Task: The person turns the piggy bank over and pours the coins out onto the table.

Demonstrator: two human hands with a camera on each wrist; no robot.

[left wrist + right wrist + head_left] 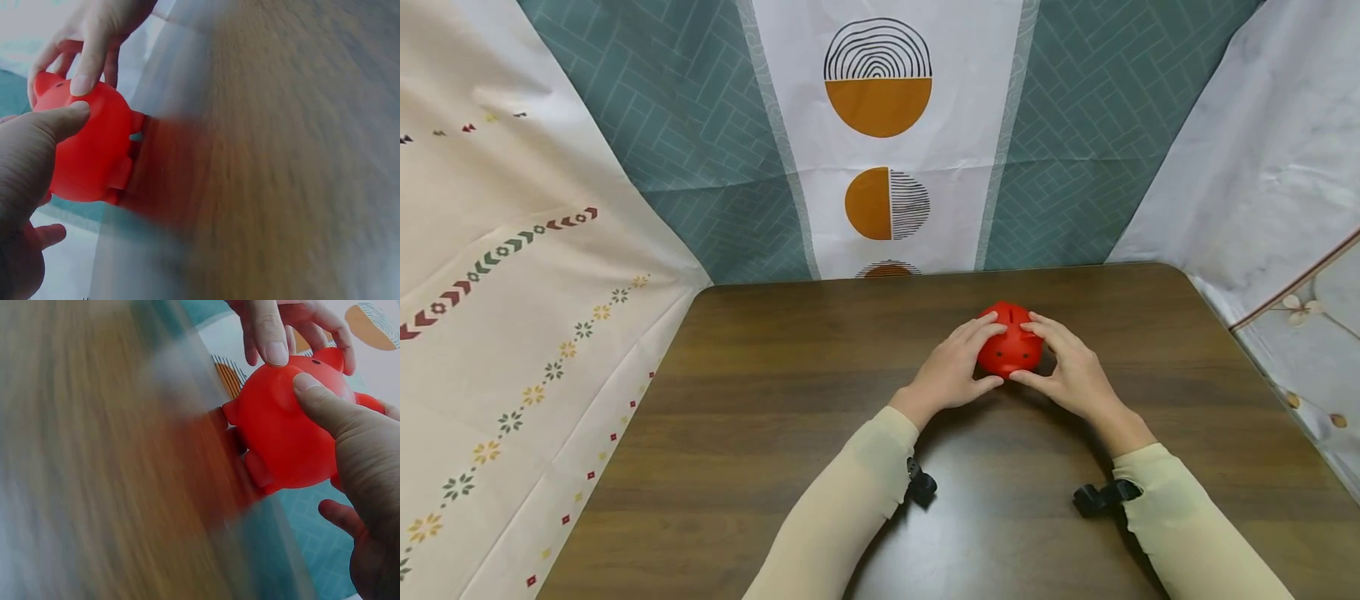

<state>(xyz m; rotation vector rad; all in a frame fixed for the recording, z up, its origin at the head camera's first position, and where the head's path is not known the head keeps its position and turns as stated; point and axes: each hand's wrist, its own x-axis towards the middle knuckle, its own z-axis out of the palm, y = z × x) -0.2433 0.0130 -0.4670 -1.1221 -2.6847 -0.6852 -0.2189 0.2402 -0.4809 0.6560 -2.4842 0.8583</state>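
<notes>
A red piggy bank [1011, 358] stands on the brown wooden table, its coin slot on top and its face toward me. My left hand [951, 367] grips its left side, and from the right my right hand [1073, 371] does the same. Both thumbs meet near the snout, while the other fingers curve over the top and sides. The left wrist view shows the piggy bank [94, 153] with its short feet at the tabletop. In the right wrist view, the right thumb lies across the front of the piggy bank [284, 437]; its far side is hidden.
The wooden table [760, 433] reaches to a patterned teal and white cloth [715, 125] hanging behind it. A cream cloth [497, 333] hangs at the left and a pale floral one [1262, 208] at the right. Dark camera mounts [921, 487] sit on both wrists.
</notes>
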